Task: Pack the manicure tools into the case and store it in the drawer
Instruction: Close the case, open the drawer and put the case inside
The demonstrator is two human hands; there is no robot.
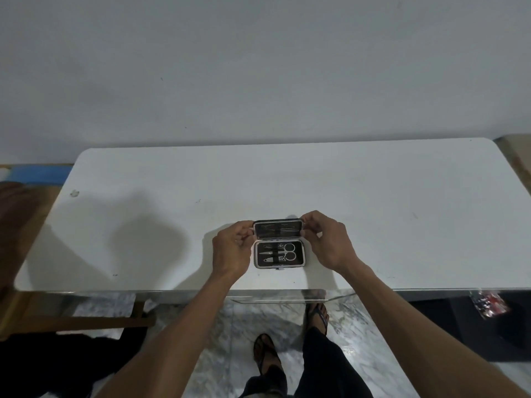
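No brand, label or other writing can be read anywhere on the small black rectangular manicure case with a silver metal rim (pixel 278 264). It lies open near the front edge of the white glossy rectangular table (pixel 402 211), its long axis running left to right across the person's view. The hinged lid (pixel 278 228) stands tilted up on the far side, its dark inner face turned toward the camera.

In the black-lined base, the small silver scissors (pixel 288 252) lie along the case's long axis, finger loops to the right and tips pointing left. Beside them, other thin silver tools (pixel 267 253) lie in parallel under a dark strap; their kinds are too small to tell.

The left hand (pixel 232 249) pinches the lid's left end between thumb and curled fingers. The right hand (pixel 327 242) grips the lid's right end the same way, fingers narrow and bent around the corner.

Below the table edge, a grey marbled floor (pixel 230 326) shows, along with the person's feet in dark sandals (pixel 265 354).
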